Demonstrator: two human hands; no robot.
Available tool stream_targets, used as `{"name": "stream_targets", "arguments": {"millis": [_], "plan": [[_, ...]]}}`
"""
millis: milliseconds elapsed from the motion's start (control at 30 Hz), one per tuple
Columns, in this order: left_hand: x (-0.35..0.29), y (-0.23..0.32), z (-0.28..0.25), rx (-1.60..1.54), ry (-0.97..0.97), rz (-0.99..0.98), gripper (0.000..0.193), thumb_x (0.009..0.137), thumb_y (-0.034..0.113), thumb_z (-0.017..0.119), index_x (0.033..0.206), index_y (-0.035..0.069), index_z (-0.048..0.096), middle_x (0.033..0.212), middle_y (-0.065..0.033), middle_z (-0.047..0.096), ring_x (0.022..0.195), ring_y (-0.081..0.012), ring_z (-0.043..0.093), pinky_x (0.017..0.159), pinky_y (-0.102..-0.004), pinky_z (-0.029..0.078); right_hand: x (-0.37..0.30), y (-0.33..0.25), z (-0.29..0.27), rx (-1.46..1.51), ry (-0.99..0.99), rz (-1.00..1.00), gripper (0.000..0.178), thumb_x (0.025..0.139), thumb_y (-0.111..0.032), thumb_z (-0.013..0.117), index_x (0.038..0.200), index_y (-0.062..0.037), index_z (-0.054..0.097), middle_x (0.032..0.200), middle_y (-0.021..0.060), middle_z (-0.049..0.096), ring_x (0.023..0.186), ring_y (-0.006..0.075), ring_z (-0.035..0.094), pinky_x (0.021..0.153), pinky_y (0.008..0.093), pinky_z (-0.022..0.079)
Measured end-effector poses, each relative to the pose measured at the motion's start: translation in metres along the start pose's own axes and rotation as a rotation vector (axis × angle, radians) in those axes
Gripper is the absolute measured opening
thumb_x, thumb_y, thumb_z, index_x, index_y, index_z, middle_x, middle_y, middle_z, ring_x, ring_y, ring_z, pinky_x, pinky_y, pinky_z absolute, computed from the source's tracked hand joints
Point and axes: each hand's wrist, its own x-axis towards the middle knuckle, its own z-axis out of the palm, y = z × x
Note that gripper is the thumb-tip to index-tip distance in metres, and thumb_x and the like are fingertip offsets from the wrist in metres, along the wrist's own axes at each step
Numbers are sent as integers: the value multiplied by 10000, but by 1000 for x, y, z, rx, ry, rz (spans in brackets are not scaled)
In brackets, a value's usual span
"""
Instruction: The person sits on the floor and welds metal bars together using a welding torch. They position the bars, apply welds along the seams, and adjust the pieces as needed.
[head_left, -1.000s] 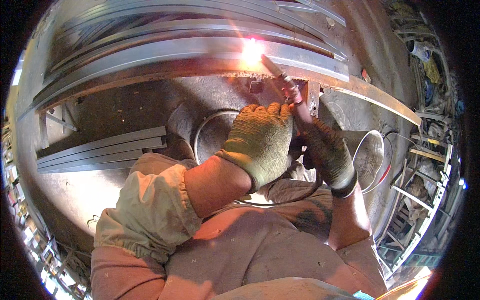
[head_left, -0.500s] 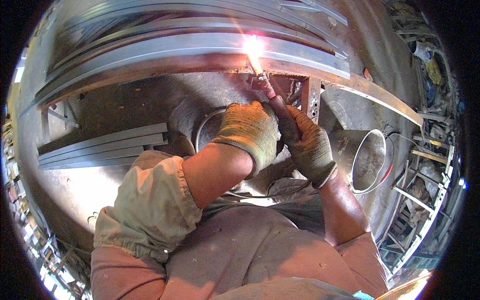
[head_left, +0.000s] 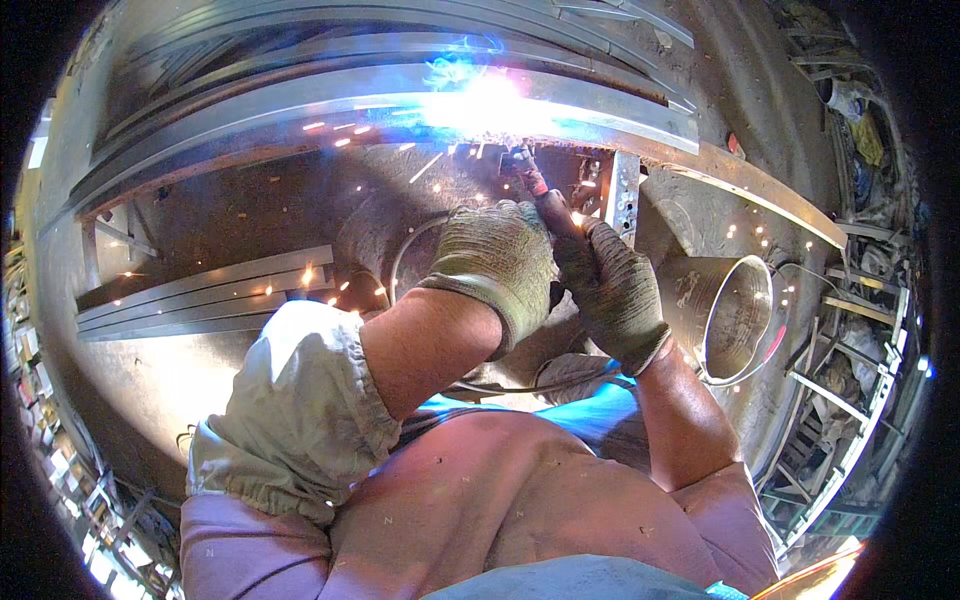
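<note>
A dark welding electrode holder [head_left: 558,212] points away from me, its reddish front end toward a long grey steel bar [head_left: 300,112]. A white-blue arc glares at its tip on the bar's near edge, hiding the electrode and the spot it touches. My right hand [head_left: 613,290], in a knit work glove, is closed round the holder's handle. My left hand [head_left: 497,255], gloved too, is closed against the holder's left side; its fingertips are partly hidden. Sparks fly out to both sides and down.
A rusty beam [head_left: 230,155] carries the bar, with more steel lengths beyond. Several flat steel bars [head_left: 210,290] lie lower left. A metal bucket [head_left: 738,315] lies tipped at right, beside cable. A punched upright [head_left: 624,200] stands under the beam. Scrap and a ladder-like frame [head_left: 850,400] line the right.
The small reddish glow at the tip has become a wide white-blue arc with smoke and flying sparks. The holder's tip has shifted slightly; both hands keep nearly the same place.
</note>
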Motion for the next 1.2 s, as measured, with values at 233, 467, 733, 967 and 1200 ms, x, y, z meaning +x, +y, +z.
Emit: {"name": "stream_targets", "arguments": {"millis": [233, 467, 733, 967, 1200], "plan": [[0, 6, -15, -28, -64, -35, 422, 941, 437, 809, 1116, 54, 788, 1033, -234, 820, 962, -427, 817, 857, -555, 652, 2, -17, -4, -1, -46, 83, 297, 1161, -354, 675, 1332, -112, 708, 1009, 185, 800, 952, 396, 825, 804, 481, 625], [0, -2, 1, -45, 40, 28, 391, 948, 420, 812, 1085, 54, 788, 1007, -199, 818, 941, -410, 818, 837, -525, 654, 1, -8, -9, -143, -29, -11, 315, 1126, -320, 704, 1359, -109, 693, 1068, 207, 799, 997, 441, 813, 822, 514, 631], [-1, 3, -8, -36, -12, 17, 361, 932, 392, 816, 1040, 48, 796, 1049, -207, 824, 958, -400, 823, 857, -521, 655, 1, -3, -9, -146, -32, -20, 355, 1103, -306, 726, 1394, -106, 685, 1118, 225, 806, 1034, 454, 810, 844, 519, 639], [-1, 3, -7, -70, 8, 11, 383, 923, 388, 815, 1080, 40, 805, 1022, -210, 825, 952, -411, 822, 855, -531, 660, -2, -1, -7, -92, -11, -4, 312, 1122, -296, 705, 1366, -102, 694, 1086, 212, 812, 1004, 439, 819, 821, 519, 637], [-1, 1, 0, 36, 54, 25, 371, 900, 401, 829, 1015, 48, 820, 1005, -213, 824, 942, -420, 821, 858, -544, 661, 2, -4, -6, -149, -14, -32, 271, 1144, -300, 681, 1347, -122, 698, 1071, 221, 800, 982, 442, 815, 801, 515, 631]]}}
